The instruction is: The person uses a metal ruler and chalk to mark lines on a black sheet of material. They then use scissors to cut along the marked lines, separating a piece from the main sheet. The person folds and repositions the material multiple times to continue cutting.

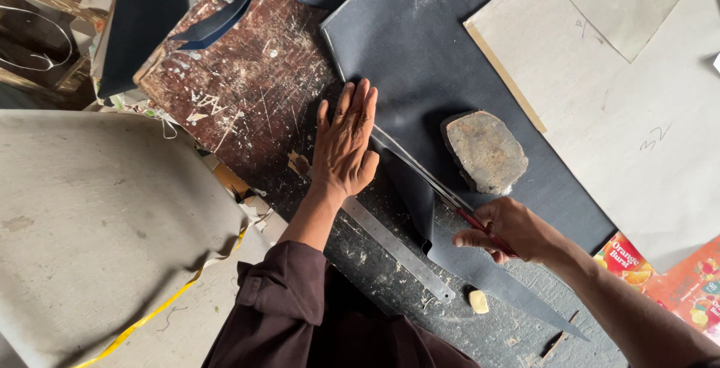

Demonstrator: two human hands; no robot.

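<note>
Left hand flat, right hand clenched

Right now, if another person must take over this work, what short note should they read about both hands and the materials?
Left hand: flat, palm down, pressing a metal ruler onto the dark sheet.
Right hand: closed on a red-handled cutting tool, its tip at the ruler edge.
A flat stone sits on the sheet as a weight.
Done: a narrow dark strip is partly separated and lies toward the person; another strip lies at the far side of the scratched table.
Left: the cut along the ruler is not finished. A small pale yellow lump lies near the ruler end.
</note>
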